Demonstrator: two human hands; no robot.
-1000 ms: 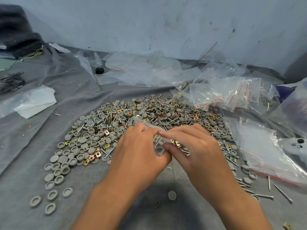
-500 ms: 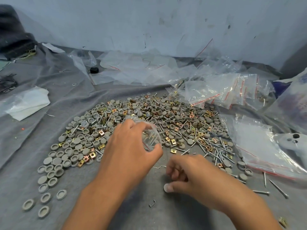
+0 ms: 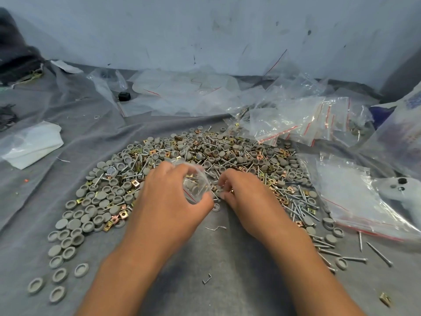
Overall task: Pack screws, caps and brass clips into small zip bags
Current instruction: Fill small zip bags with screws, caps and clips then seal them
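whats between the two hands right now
In the head view, the left hand holds a small clear bag on its right side; beyond it only caps and clips of the pile separate it from the right hand.

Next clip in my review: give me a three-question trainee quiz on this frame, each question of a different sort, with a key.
1. True or false: the left hand holds a small zip bag that already has parts inside.
2. Multiple choice: where do the right hand fingertips work?
A. at the near edge of the parts pile
B. on the empty zip bags at far right
C. on the black cap near the wall
3. Fill in: the lone brass clip lies at the bottom ____ corner of the grey cloth.

Key: 1 true; 2 A; 3 right.
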